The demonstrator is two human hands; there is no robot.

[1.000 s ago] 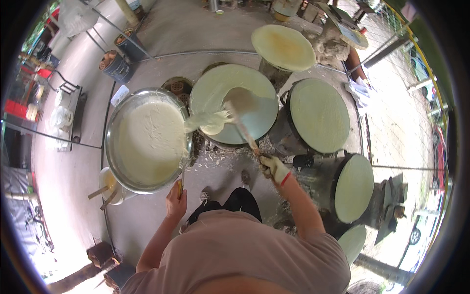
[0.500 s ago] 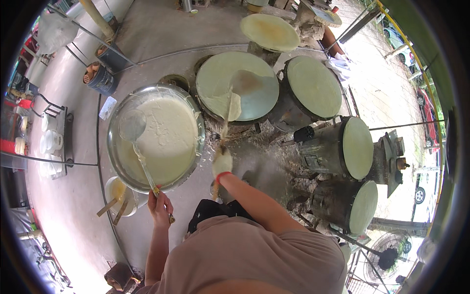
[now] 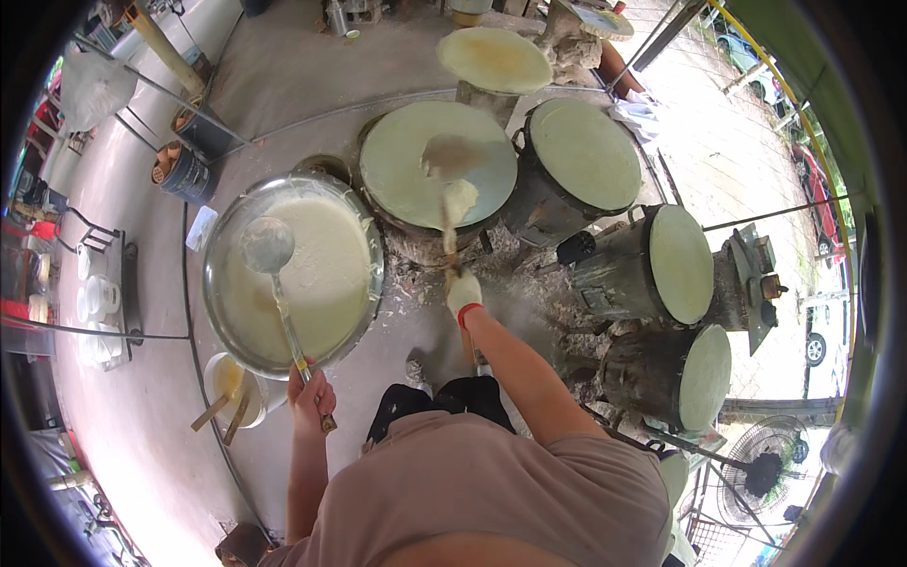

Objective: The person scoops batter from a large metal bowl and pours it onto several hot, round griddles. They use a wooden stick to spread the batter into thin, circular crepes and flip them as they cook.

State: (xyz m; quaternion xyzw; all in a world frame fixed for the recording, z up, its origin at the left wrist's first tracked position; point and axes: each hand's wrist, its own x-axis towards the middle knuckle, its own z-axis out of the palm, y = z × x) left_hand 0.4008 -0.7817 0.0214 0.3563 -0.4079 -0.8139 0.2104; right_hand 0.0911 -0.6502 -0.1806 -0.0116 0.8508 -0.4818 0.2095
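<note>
My left hand [image 3: 310, 397] is wrapped round the handle of a long ladle [image 3: 268, 245]. The ladle's round bowl is above the pale batter [image 3: 326, 274] in a wide metal basin [image 3: 219, 321]. My right hand [image 3: 463, 293], in a whitish glove with a red band at the wrist, grips a long-handled spreader [image 3: 450, 227]. Its pale, batter-coated head reaches over a large round griddle [image 3: 402, 156]. Pale batter covers the griddle's left and far parts; shiny bare metal shows at its right. A brownish patch, perhaps a reflection, lies near the middle.
Several round griddles on dark drums stand to the right, including a near one [image 3: 706, 378], each covered with a pale layer. Beside the basin is a white bucket [image 3: 269, 392] with wooden sticks. A fan [image 3: 770, 468] stands at lower right, a dark blue bucket [image 3: 184, 175] at left.
My right hand has shifted right, and the spreader with it, now more upright. The ladle stays over the basin in my left hand. The whole view has shifted slightly.
</note>
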